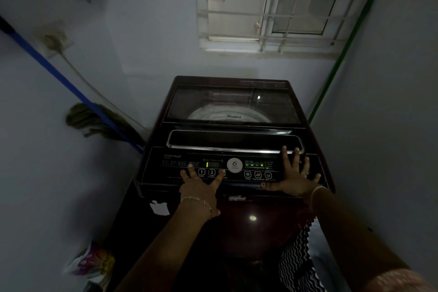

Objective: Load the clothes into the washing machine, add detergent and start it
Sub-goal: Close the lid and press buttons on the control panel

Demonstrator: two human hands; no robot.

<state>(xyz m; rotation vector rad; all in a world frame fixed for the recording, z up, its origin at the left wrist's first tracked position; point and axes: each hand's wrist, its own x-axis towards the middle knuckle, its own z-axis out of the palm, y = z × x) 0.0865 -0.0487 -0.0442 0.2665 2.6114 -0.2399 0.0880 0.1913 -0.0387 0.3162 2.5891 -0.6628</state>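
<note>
The washing machine (237,232) stands mid-room against the far wall, its glass lid (232,104) down and its control panel (170,173) glowing green. The left hand (200,186) lies fingers spread over the left buttons. The right hand (295,176) is splayed flat on the panel's right end. A mop (94,121) leans at left.

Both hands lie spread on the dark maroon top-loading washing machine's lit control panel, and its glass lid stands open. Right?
No: the head view shows the glass lid closed. The left hand and right hand do lie spread on the lit control panel.
</note>
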